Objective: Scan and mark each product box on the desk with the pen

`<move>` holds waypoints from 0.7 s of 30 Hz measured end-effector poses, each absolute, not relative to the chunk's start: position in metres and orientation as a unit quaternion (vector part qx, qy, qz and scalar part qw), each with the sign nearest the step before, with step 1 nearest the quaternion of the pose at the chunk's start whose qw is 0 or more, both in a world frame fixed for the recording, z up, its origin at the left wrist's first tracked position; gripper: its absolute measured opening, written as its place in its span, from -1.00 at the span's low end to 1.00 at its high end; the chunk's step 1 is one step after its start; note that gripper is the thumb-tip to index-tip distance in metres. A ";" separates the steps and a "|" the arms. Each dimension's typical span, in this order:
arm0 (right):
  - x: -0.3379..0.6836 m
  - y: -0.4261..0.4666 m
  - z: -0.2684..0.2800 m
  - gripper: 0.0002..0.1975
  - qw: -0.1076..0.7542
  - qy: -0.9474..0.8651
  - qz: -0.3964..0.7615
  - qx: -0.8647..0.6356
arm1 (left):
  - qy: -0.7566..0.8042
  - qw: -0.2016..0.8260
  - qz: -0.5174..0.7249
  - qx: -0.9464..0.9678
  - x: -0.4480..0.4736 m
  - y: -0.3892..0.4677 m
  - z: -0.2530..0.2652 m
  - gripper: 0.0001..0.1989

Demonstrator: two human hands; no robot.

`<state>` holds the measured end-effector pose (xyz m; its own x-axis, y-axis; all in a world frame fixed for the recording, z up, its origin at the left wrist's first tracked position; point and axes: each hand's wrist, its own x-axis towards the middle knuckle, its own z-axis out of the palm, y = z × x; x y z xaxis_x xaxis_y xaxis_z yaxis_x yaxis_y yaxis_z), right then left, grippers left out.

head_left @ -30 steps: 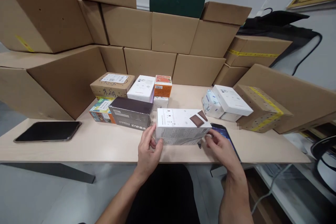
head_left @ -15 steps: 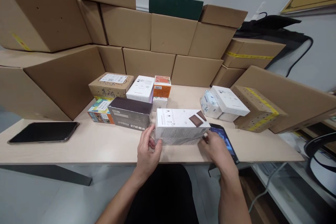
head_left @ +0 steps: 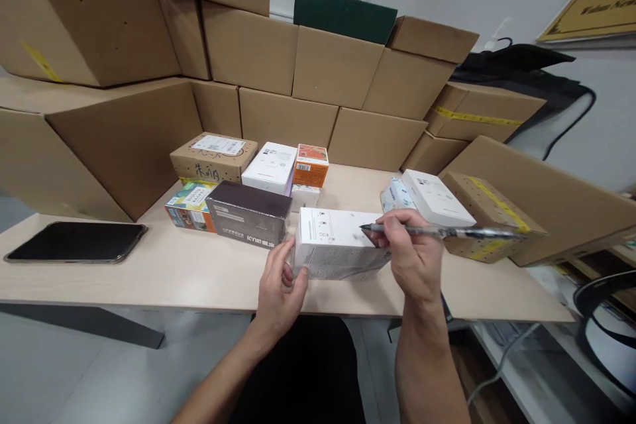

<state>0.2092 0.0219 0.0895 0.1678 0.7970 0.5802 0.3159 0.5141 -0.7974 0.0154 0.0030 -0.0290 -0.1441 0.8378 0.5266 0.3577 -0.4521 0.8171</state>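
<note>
A white printed box (head_left: 338, 255) lies near the table's front edge, straight in front of me. My left hand (head_left: 281, 285) grips its left end, thumb on the front face and fingers round the side. In my right hand (head_left: 410, 245) is a dark pen (head_left: 447, 232), pinched between thumb and fingers. Its tip points left over the box's top face; whether it touches the surface I cannot tell. The right hand covers the box's right end. Close behind my left hand stands a dark brown box (head_left: 248, 212).
Small boxes cluster at the back left, among them an orange box (head_left: 311, 165) and a brown carton (head_left: 213, 158). A white box (head_left: 437, 199) sits at the right beside a taped carton (head_left: 491, 215). A phone (head_left: 77, 242) lies at the left. Large cartons (head_left: 288, 116) wall the back.
My right hand has risen from the box's lower right corner to above its top and now holds a pen. The left hand keeps its hold. The view has shifted slightly.
</note>
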 end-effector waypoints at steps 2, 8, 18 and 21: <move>0.206 0.029 0.087 -0.75 0.584 -0.640 0.165 -0.471 | 0.481 0.207 0.580 0.624 0.015 0.002 -0.028 -0.49; 0.206 0.031 0.087 -0.74 0.518 -0.688 0.101 -0.499 | 0.481 0.210 0.576 0.627 0.015 0.001 -0.029 -0.49; 0.204 0.031 0.090 -0.73 0.464 -0.711 0.090 -0.522 | 0.479 0.208 0.578 0.627 0.015 0.002 -0.029 -0.50; 0.204 0.030 0.090 -0.73 0.465 -0.713 0.093 -0.517 | 0.477 0.208 0.579 0.628 0.014 0.002 -0.030 -0.50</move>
<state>0.2044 0.0299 0.0904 -0.0335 0.8234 0.5665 0.6496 0.4487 -0.6137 0.0145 0.0023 -0.0297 -0.1238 0.8398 0.5285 0.3582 -0.4589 0.8131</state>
